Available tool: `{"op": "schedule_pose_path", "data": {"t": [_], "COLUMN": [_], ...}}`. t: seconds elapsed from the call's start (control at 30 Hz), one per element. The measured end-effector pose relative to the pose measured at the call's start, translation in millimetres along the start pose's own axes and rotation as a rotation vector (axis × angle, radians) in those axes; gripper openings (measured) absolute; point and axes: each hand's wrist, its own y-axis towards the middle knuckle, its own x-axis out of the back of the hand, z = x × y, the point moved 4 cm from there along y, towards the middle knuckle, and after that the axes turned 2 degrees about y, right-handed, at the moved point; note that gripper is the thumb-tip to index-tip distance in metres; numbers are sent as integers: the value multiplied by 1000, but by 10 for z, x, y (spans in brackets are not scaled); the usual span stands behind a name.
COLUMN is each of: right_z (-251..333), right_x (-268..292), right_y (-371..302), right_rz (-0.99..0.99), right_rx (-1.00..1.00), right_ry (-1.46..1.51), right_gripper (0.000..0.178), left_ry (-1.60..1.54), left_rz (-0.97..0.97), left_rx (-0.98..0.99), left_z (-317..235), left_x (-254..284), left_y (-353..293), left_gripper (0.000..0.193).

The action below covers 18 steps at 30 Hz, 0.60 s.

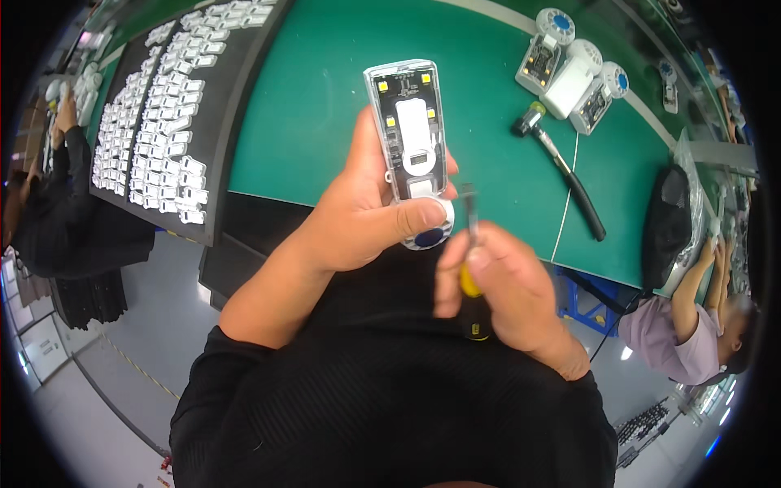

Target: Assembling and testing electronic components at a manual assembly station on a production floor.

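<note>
My left hand [358, 207] is wrapped round a white device with a clear cover [416, 134], held upright above the table's near edge. Through the cover a dark circuit board with small yellow squares shows, and a white strip runs down its middle. The device's round lower end has a dark blue disc, and my left thumb presses on it. Close beside it on the right, my right hand [517, 281] grips a screwdriver [472, 281] with a yellow and black handle. Its metal shaft points up and is blurred; the tip is apart from the device.
On the green table [317, 106], a dark tray [232, 122] at the left bears rows of small white parts. A hammer [569, 171] with a black grip lies at the right, near several similar white devices [569, 85]. A black bag [665, 224] and other people flank the table.
</note>
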Motion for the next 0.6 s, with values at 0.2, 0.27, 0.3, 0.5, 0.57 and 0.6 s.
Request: {"op": "schedule_pose_path", "data": {"t": [0.2, 0.27, 0.3, 0.5, 0.57, 0.6], "right_z": [-91, -107, -111, -153, -162, -165], "right_x": [-163, -177, -183, -193, -193, -196], "right_y": [86, 81, 79, 111, 96, 91], "right_rz": [142, 141, 142, 211, 228, 239], "right_rx": [-119, -126, -130, -106, -156, -181], "right_ry": [79, 90, 102, 194, 260, 294], "right_gripper": [46, 47, 48, 52, 48, 47], "left_ry": [11, 22, 28, 65, 118, 118], "left_rz": [-26, -2, 10, 39, 79, 79], "left_rx": [0, -29, -43, -79, -119, -118], "left_z": [82, 99, 103, 119, 126, 128], "left_x": [-122, -122, -128, -128, -126, -127], "left_y": [-104, -117, -119, -123, -117, -111], "left_gripper": [75, 76, 77, 75, 69, 69]}}
